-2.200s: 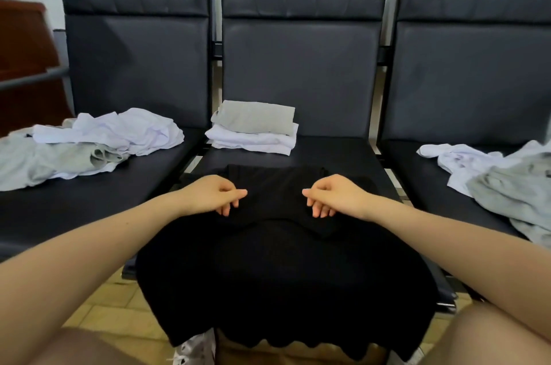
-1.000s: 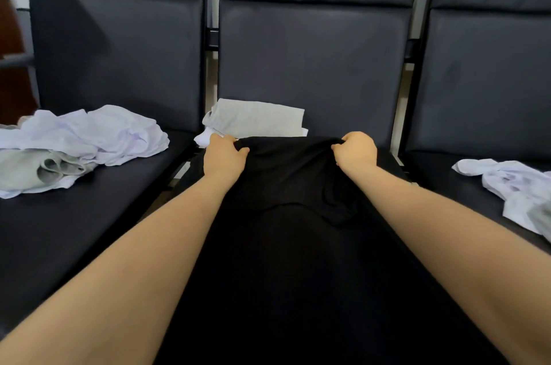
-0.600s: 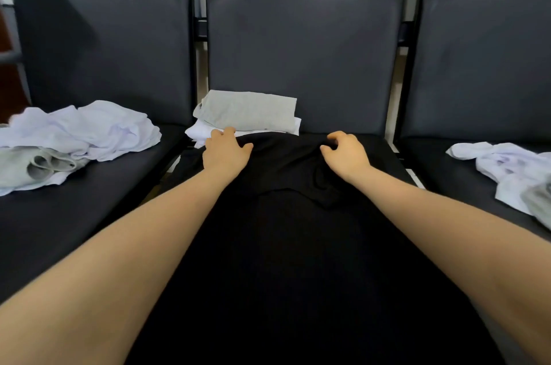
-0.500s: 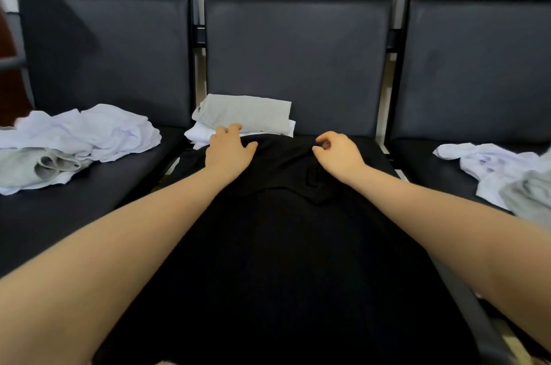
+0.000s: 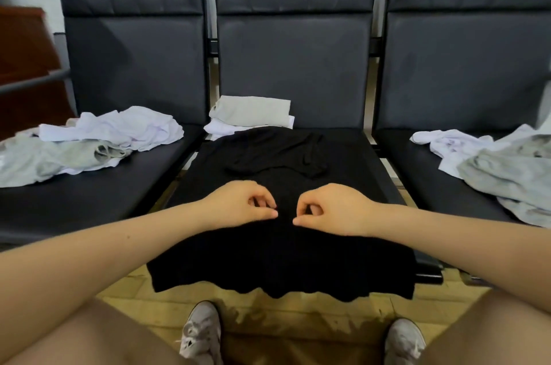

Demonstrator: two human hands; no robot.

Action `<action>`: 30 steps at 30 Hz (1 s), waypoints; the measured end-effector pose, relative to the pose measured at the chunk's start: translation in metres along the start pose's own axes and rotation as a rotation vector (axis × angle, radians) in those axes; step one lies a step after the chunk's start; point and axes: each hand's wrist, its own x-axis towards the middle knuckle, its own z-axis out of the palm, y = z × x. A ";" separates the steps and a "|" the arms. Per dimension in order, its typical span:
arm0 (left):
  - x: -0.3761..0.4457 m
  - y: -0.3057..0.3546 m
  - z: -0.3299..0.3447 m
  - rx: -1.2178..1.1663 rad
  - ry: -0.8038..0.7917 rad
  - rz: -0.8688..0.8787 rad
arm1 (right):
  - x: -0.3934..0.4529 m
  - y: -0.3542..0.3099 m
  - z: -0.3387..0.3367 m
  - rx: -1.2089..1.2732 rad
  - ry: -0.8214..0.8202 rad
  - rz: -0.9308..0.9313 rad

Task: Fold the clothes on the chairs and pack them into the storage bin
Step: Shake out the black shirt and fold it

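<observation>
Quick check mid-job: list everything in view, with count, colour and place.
Chairs: three, dark, in a row.
Black garment: one, spread on middle seat, hem over front edge.
Folded stack: grey on white, back of middle seat.
Left pile: white and grey, left seat.
Right pile: white and grey, right seat.
Shoes: two, pale, on floor.
Left hand: fingers curled, over black garment; grip unclear.
Right hand: same, beside it.

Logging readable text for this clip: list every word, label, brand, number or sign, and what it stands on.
None: no readable text shows on the black garment, the folded stack, the loose white and grey clothes, the chairs or the shoes.
</observation>
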 end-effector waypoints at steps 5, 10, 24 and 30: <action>0.003 -0.028 0.008 0.045 -0.161 0.071 | -0.006 0.022 0.009 0.045 -0.170 -0.067; 0.027 -0.055 0.012 0.096 -0.064 0.001 | 0.012 0.059 0.012 0.054 -0.071 -0.022; -0.018 0.019 0.025 0.238 0.065 0.010 | 0.017 0.042 0.010 0.039 0.147 -0.127; -0.037 0.011 0.037 0.175 0.119 0.167 | -0.001 0.023 0.015 0.091 -0.020 -0.020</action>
